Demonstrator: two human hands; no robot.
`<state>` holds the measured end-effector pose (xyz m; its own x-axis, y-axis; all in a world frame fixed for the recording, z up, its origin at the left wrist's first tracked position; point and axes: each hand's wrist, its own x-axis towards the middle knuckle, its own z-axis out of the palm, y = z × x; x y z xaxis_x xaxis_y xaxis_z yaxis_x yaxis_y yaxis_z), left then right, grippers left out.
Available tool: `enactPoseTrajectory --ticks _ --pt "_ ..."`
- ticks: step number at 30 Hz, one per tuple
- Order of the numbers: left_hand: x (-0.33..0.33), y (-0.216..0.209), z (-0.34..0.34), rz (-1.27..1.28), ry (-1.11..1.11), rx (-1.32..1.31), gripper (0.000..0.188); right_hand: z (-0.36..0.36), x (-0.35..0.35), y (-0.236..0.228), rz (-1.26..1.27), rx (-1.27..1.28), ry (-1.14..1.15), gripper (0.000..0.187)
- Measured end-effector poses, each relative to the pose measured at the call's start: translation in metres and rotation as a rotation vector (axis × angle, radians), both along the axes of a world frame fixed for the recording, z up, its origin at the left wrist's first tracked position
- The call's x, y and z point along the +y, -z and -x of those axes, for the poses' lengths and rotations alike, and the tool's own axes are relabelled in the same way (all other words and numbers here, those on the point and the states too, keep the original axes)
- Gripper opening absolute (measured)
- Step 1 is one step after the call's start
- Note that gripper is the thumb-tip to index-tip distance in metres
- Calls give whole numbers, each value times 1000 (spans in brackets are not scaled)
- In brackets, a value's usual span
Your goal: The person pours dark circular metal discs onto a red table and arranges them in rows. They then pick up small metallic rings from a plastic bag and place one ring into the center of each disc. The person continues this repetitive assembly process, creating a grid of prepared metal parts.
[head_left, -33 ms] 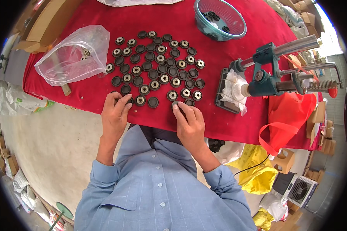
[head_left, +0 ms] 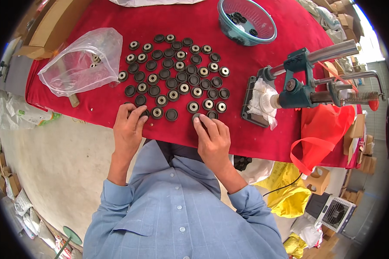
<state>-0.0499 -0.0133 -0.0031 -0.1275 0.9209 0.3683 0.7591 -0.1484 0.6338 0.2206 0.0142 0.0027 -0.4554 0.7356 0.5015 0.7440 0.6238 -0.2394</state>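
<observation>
On the red cloth lie many small black round caps (head_left: 171,114), several with a silver ball bearing (head_left: 192,107) seated in the middle. At the near left of this group, my left hand (head_left: 127,125) has its fingers curled down round a black cap (head_left: 146,113), which they partly cover. My right hand (head_left: 214,140) rests at the near edge of the group, fingers bent and tips pressed on another black cap (head_left: 196,115). Beside those fingertips is one more black cap (head_left: 212,114). Both hands touch the cloth near the table's front edge.
A green hand press (head_left: 296,80) stands at the right, white plastic round its base. A teal basket (head_left: 263,42) holding black caps is at the back. An open clear plastic bag (head_left: 110,47) with bearings lies left, near a cardboard box (head_left: 58,28). A red bag (head_left: 322,134) hangs at right.
</observation>
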Motion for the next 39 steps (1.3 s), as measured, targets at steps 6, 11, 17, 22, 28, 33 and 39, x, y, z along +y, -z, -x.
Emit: enactPoseTrajectory --ticks 6,11,17,22,28,33,39 --pt "-1 -2 0 17 -2 -104 29 2 -18 7 -17 -118 88 47" --pt "-9 -1 8 40 -116 -381 31 4 -20 9 19 -83 98 50" --pt "1 -7 29 -205 -206 -199 27 -3 -13 -1 129 79 46 53" --pt "-5 7 26 -187 -138 -120 29 -21 -2 -7 244 320 152 48" --pt "-3 17 30 -187 -138 121 33 -27 11 -6 257 248 249 40" --pt "0 16 28 -193 -168 246 34 -21 11 -8 254 151 282 38" --pt "-8 16 29 -137 -166 416 44 -19 15 -2 280 292 223 39"
